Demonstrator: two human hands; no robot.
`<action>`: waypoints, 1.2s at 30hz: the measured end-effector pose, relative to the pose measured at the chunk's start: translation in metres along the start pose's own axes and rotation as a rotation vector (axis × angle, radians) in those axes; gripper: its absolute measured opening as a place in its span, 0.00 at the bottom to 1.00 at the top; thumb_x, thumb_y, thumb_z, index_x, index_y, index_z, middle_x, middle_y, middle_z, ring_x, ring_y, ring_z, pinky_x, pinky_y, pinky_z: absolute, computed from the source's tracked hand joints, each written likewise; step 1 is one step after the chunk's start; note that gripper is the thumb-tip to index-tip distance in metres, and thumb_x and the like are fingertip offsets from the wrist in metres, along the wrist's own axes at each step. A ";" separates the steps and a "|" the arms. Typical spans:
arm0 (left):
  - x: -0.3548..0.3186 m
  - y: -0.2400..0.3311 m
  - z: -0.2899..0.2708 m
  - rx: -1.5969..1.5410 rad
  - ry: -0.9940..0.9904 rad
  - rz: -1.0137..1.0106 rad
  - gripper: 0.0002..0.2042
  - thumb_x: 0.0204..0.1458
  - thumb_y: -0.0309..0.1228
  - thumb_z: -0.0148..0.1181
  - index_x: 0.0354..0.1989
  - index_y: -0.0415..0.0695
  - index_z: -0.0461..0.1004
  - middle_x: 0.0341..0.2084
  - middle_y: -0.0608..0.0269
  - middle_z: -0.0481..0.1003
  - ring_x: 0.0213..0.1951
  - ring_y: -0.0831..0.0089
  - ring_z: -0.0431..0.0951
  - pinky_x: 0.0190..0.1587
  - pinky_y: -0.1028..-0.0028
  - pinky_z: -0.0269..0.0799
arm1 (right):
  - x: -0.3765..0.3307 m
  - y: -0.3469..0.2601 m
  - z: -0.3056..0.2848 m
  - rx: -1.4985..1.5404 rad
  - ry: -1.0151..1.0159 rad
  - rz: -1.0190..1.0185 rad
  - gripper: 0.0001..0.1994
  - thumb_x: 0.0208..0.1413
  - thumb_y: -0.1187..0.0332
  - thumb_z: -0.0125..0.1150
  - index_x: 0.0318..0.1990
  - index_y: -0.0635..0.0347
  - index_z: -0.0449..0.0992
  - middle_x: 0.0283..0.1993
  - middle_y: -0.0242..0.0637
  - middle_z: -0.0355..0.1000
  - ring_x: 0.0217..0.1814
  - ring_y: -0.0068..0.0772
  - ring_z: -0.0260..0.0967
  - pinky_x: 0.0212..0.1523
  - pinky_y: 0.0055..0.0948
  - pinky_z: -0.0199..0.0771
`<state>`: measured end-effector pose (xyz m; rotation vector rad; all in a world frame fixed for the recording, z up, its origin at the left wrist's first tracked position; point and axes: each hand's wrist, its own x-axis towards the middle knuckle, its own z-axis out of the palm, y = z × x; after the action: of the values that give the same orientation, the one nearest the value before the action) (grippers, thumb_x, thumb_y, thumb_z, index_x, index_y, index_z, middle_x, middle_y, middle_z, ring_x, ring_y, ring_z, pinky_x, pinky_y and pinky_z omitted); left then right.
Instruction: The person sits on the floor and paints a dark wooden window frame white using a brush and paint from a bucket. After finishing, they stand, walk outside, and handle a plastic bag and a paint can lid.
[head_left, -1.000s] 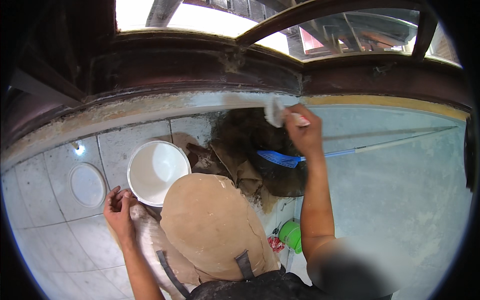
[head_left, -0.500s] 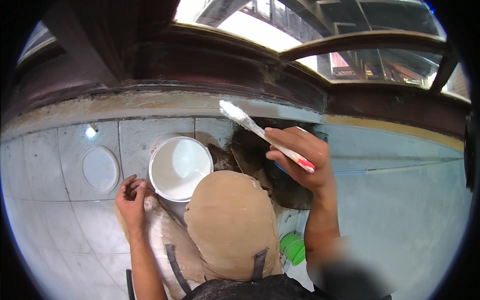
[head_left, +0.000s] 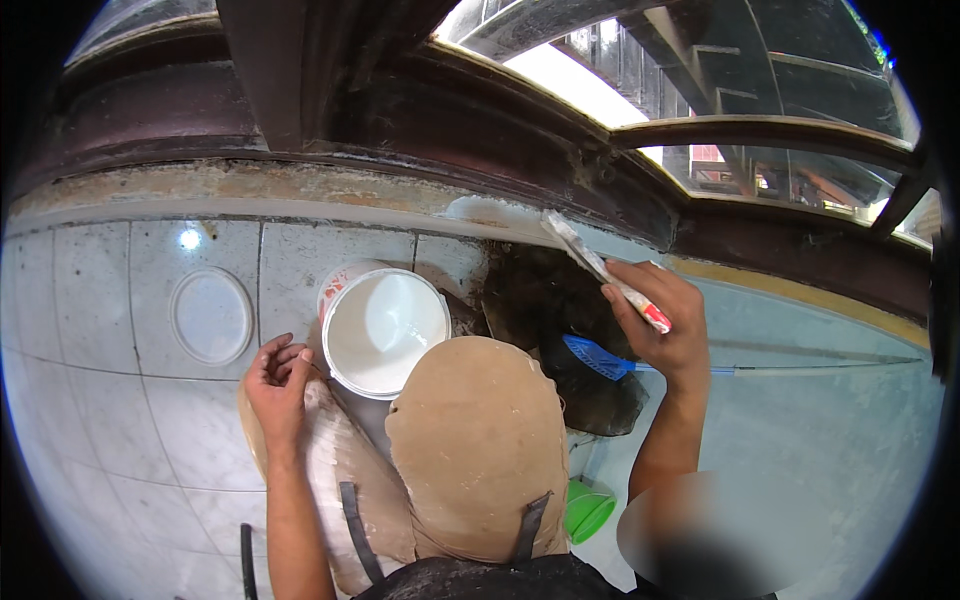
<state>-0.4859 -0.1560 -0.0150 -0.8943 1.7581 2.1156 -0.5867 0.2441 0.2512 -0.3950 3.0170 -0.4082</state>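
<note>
My right hand (head_left: 660,315) is closed around the handle of a paintbrush (head_left: 596,262), white with a red patch near its end. Its white-coated bristles meet the narrow ledge (head_left: 380,197) under the dark brown window frame, beside a wet white patch. My left hand (head_left: 279,378) hovers at my left knee, holding nothing, its fingers loosely curled and the thumb apart. Just right of it stands a white bucket (head_left: 340,365) with white paint inside, its front right rim partly hidden by my other knee.
A round white lid (head_left: 211,316) lies on the tiles at left. Dark sheets (head_left: 520,290) lie on the floor under my right hand, with a blue fly swatter (head_left: 600,357) across them. A green bucket (head_left: 590,512) stands by my right leg. Window panes rise at the back.
My right hand has moved right with the paintbrush, and the bristles have come to the ledge. A wet white patch shows there now. The view has shifted slightly.
</note>
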 end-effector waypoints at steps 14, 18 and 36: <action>0.000 0.001 -0.002 -0.028 -0.006 -0.011 0.20 0.63 0.20 0.74 0.62 0.30 0.78 0.45 0.55 0.85 0.42 0.78 0.83 0.45 0.77 0.84 | 0.081 -0.069 0.063 0.339 0.157 -0.263 0.09 0.60 0.72 0.76 0.46 0.64 0.89 0.36 0.45 0.86 0.33 0.40 0.86 0.35 0.34 0.85; 0.001 0.002 -0.002 -0.003 0.004 -0.010 0.20 0.63 0.20 0.74 0.62 0.30 0.78 0.45 0.56 0.85 0.42 0.78 0.83 0.45 0.77 0.84 | 0.039 -0.029 0.035 0.296 0.167 0.141 0.06 0.68 0.74 0.68 0.42 0.68 0.88 0.31 0.38 0.86 0.29 0.25 0.85 0.31 0.24 0.82; -0.002 -0.004 -0.002 0.040 -0.090 0.020 0.25 0.59 0.22 0.78 0.65 0.34 0.79 0.48 0.56 0.85 0.49 0.72 0.85 0.55 0.72 0.84 | 0.066 -0.054 0.069 0.371 0.209 -0.039 0.07 0.70 0.74 0.67 0.44 0.70 0.88 0.33 0.39 0.86 0.30 0.25 0.85 0.32 0.25 0.84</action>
<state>-0.4817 -0.1570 -0.0172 -0.7617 1.7648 2.0916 -0.6299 0.1591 0.1965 -0.4023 3.0311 -1.0501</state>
